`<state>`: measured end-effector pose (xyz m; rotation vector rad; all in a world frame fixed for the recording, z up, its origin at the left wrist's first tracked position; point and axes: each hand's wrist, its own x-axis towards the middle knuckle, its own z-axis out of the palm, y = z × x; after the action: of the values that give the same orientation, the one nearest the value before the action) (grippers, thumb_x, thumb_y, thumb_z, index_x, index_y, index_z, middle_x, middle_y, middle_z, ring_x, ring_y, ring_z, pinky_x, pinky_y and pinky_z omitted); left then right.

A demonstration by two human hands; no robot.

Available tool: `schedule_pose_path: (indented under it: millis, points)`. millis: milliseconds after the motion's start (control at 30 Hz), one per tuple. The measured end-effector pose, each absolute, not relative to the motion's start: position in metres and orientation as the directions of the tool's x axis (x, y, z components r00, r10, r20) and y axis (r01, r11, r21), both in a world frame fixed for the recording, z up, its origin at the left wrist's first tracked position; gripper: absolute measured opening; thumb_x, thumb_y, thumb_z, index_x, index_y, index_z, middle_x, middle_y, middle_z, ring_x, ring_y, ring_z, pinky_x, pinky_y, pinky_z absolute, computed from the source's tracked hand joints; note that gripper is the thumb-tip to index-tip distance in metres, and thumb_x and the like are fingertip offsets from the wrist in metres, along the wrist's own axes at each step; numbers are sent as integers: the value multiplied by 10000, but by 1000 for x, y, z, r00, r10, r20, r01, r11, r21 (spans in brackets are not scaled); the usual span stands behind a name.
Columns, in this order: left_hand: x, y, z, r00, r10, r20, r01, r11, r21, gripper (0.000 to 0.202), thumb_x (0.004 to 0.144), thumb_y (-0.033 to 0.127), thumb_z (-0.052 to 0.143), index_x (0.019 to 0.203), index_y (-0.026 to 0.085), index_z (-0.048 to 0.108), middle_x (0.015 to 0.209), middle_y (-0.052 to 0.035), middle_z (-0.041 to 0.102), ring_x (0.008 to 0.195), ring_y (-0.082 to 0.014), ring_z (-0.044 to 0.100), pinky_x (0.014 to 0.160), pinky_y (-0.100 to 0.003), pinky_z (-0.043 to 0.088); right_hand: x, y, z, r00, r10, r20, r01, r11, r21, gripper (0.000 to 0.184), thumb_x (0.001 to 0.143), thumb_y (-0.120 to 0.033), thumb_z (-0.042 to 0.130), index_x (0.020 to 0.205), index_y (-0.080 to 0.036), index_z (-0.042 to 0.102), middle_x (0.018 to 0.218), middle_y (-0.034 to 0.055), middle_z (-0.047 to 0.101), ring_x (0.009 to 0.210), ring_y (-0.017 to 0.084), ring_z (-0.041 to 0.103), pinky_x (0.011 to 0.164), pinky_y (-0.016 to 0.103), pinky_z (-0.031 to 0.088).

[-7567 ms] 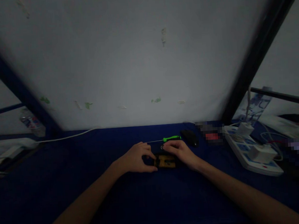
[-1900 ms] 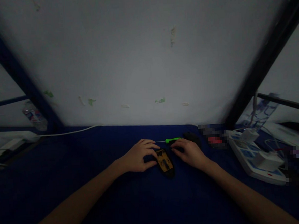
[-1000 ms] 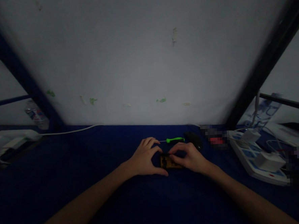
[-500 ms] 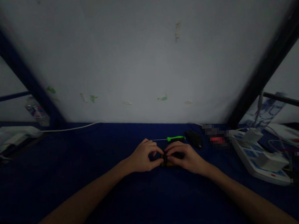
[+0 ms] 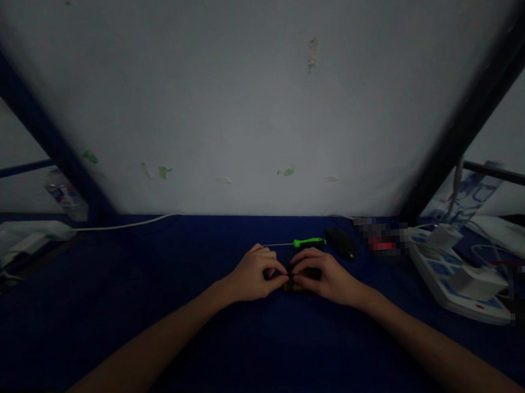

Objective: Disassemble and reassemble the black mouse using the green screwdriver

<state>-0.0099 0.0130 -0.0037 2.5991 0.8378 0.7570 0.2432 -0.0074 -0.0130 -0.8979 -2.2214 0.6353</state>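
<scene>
A small black and orange object (image 5: 290, 287) lies low over the blue tabletop, mostly covered by my fingers; its kind cannot be made out in this dim light. Thumb and index finger of my left hand (image 5: 259, 274) pinch a dark bit at its left end. From the other side, my right hand (image 5: 325, 275) closes its thumb and fingertips on the same object, almost meeting the left fingertips. Just beyond the hands lies a screwdriver (image 5: 308, 242) with a green and black handle, its thin shaft pointing left behind my left knuckles.
A black computer mouse (image 5: 340, 243) rests right of the screwdriver. Farther right is a white power strip (image 5: 462, 306) with plugs in it. Chargers and cables (image 5: 33, 234) lie at the left, near a plastic bottle (image 5: 67, 196). A wall (image 5: 257, 102) rises behind the table.
Both hands stay in nearly the same place, with small finger shifts over the object. Less of its orange part shows between the fingertips now.
</scene>
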Motion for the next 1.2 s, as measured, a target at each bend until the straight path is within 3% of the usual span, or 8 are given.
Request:
schedule_pose_path:
  millis: [567, 867, 1200]
  points:
    - [-7, 18, -12, 664, 663, 346, 473, -730, 494, 121, 923, 362, 797, 866, 258, 819, 666, 48, 588, 703, -147, 574, 871, -360, 375, 241, -9, -14, -525, 777, 347, 442, 598, -669, 84, 891, -183, 754, 895, -231, 822, 1175, 88, 750, 923, 205, 753, 805, 329, 601]
    - [-8, 19, -10, 687, 648, 328, 463, -739, 490, 172, 959, 416, 757, 899, 266, 817, 687, 35, 610, 720, -158, 577, 870, -365, 387, 240, -12, -12, -517, 790, 330, 475, 586, -657, 81, 893, -186, 749, 877, -238, 809, 1182, 73, 751, 916, 199, 753, 808, 324, 601]
    - [-10, 19, -11, 690, 640, 338, 459, -748, 479, 99, 961, 330, 740, 949, 258, 807, 712, 34, 614, 723, -156, 582, 867, -364, 388, 243, -10, -8, -543, 772, 332, 508, 616, -602, 105, 924, -221, 731, 979, -256, 814, 1215, 70, 752, 986, 218, 753, 893, 354, 601]
